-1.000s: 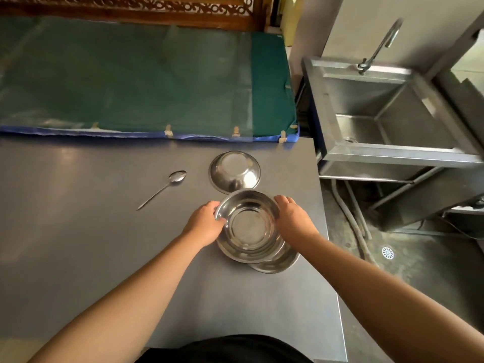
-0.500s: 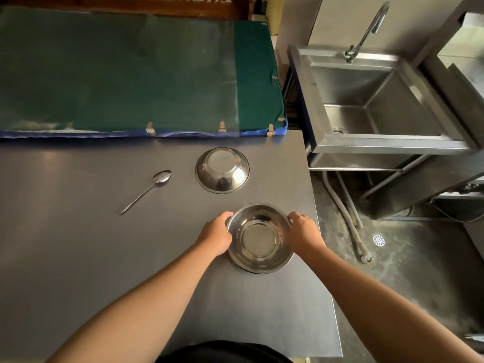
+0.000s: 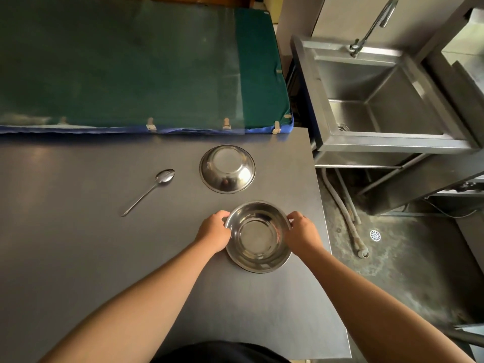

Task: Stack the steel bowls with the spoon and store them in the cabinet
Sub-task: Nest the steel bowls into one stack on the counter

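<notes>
The left hand (image 3: 215,230) and the right hand (image 3: 301,231) clasp opposite sides of the rim of an upright round steel bowl (image 3: 258,235), fingers curled over the edge; this bowl sits nested inside a second steel bowl (image 3: 259,267), of which only a thin crescent of rim shows along the near side; the inner bowl holds nothing but reflections, and whether the pair rests fully seated one in the other cannot be told; both stand on the dark grey flat tabletop (image 3: 78,258), near its right edge; just beyond them, apart and not touching, a third steel bowl (image 3: 227,169) lies upside down, its flat base facing up; to the left of that, well apart from the hands, a slim steel spoon (image 3: 149,190) lies on the table with its bowl end pointing away and to the right; past the far edge of the table a green cloth-covered surface (image 3: 131,64) runs across the view, edged in blue with small pale clips, its left side cut off by the frame; to the right stands a deep square stainless-steel sink (image 3: 322,100), its basin bare down to the drain, with a curved tap (image 3: 374,24) whose top is cut off; below it hoses and a round floor drain (image 3: 375,235) show on a stained floor; no cabinet can be made out.
</notes>
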A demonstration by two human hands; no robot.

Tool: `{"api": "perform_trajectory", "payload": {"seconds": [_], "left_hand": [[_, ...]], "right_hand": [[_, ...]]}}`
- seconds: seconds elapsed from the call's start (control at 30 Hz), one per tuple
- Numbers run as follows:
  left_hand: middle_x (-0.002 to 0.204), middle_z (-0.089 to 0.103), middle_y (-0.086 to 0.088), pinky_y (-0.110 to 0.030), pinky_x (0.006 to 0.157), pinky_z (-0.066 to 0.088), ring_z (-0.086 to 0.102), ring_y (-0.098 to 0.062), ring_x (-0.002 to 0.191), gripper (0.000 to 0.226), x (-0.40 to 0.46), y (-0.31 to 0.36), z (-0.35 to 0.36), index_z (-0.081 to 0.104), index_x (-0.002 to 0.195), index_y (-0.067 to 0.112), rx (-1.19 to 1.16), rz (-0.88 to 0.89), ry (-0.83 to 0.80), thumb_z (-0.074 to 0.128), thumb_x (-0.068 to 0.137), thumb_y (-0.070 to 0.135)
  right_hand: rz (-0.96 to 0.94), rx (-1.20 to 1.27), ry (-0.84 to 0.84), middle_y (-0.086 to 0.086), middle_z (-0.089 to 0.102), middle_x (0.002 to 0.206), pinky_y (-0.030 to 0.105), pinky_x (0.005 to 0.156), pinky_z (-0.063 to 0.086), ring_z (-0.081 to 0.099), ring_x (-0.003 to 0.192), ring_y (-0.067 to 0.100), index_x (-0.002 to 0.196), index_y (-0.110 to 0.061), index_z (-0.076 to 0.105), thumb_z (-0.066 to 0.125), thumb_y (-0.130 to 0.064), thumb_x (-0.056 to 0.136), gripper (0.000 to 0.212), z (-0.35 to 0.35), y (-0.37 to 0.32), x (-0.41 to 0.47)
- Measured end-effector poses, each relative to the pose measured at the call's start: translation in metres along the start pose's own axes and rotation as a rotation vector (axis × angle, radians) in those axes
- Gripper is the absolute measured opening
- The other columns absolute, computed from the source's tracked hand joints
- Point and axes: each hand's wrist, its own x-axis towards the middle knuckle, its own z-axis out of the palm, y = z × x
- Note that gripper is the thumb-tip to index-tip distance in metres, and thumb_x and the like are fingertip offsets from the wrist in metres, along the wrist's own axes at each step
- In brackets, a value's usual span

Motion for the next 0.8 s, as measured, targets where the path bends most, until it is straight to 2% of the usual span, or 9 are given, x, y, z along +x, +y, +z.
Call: {"api": "perform_trajectory", "payload": {"seconds": [0.1,0.2,0.4,0.53,0.67,0.8], "left_hand": [[0.108,0.072,-0.004,-0.036,0.081,0.057,0.066,-0.029,0.098,0.05,0.006,-0.012,-0.017,0.063,0.127,0.025,-0.009,-0.007,0.022,0.052,0.083,0.004],[0.099,0.072,0.0,-0.033,0.079,0.055,0.066,-0.026,0.094,0.05,0.012,-0.028,-0.035,0.064,0.126,0.026,-0.021,-0.021,0.067,0.052,0.084,0.003],[0.082,0.067,0.009,-0.028,0.07,0.05,0.065,-0.023,0.086,0.048,0.018,-0.057,-0.068,0.064,0.126,0.027,-0.034,-0.05,0.135,0.054,0.084,0.005],[0.082,0.067,0.011,-0.026,0.066,0.045,0.064,-0.022,0.085,0.048,0.021,-0.075,-0.085,0.064,0.126,0.028,-0.035,-0.068,0.166,0.054,0.084,0.007],[0.08,0.066,0.013,-0.026,0.063,0.045,0.064,-0.021,0.082,0.047,0.023,-0.089,-0.097,0.065,0.124,0.028,-0.025,-0.083,0.18,0.053,0.083,0.006],[0.079,0.064,0.013,-0.027,0.064,0.047,0.063,-0.021,0.08,0.045,0.029,-0.097,-0.104,0.065,0.121,0.028,-0.013,-0.098,0.178,0.054,0.083,0.006]], "right_hand": [[-0.006,0.044,-0.029,0.013,0.067,0.118,0.047,0.079,0.06,0.067,0.096,0.034,0.127,-0.012,0.059,0.061,-0.029,0.095,0.037,0.008,-0.016,0.001],[-0.036,0.074,-0.05,0.012,0.067,0.116,0.047,0.079,0.06,0.068,0.093,0.033,0.124,-0.012,0.059,0.06,-0.032,0.095,0.035,0.019,-0.035,0.001],[-0.097,0.083,-0.08,0.009,0.068,0.113,0.037,0.073,0.058,0.068,0.088,0.029,0.123,-0.012,0.06,0.063,-0.026,0.094,0.032,0.039,-0.072,0.006],[-0.116,0.076,-0.108,0.007,0.069,0.11,0.029,0.062,0.052,0.064,0.075,0.021,0.127,-0.013,0.059,0.064,-0.026,0.094,0.036,0.052,-0.091,0.01],[-0.116,0.108,-0.167,0.001,0.065,0.099,0.034,0.069,0.057,0.066,0.082,0.023,0.128,-0.014,0.059,0.067,-0.021,0.092,0.037,0.061,-0.106,0.012],[-0.132,0.12,-0.166,-0.003,0.062,0.094,0.026,0.058,0.051,0.063,0.072,0.016,0.127,-0.015,0.059,0.068,-0.026,0.093,0.037,0.067,-0.114,0.014]]}}
